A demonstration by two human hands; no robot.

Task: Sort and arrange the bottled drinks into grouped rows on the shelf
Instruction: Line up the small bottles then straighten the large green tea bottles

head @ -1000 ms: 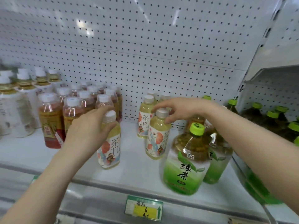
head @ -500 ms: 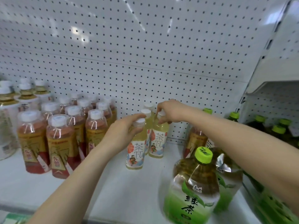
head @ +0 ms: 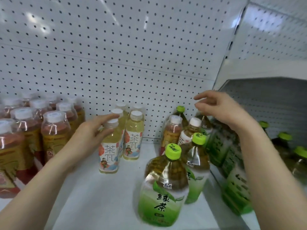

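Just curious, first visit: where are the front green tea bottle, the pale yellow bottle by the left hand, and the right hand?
front green tea bottle (head: 162, 196): head view, its label.
pale yellow bottle (head: 108, 153): head view, its label.
right hand (head: 222, 110): head view, back of hand.

Left hand (head: 93, 136), centre-left: fingers (head: 111, 116) extended, nearly straight. Right hand (head: 222, 110), centre-right: raised, fingers loosely curled, empty.
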